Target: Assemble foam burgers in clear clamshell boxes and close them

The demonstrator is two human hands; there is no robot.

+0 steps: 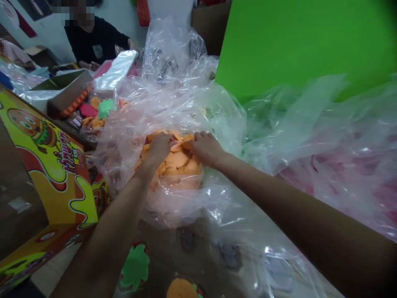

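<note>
Flat orange discs (177, 160) fill a clear plastic bag (182, 203) in front of me. My left hand (161, 145) is in the bag's opening at the left of the pile, its fingers curled down among the discs; what they hold is hidden. On the pile's right side, my right hand (205, 148) is bent in a closed grip at the edge of an orange disc (188, 144). A small pinkish-red bit shows by the left fingertips. Loose plastic surrounds both wrists.
A printed yellow and orange carton (62, 165) stands at left. Green leaf-shaped pieces (135, 267) and an orange disc lie on the table near me. Behind are an open box (70, 93), a bag of mixed pieces (104, 109) and a seated person. A green panel (304, 45) rises at right.
</note>
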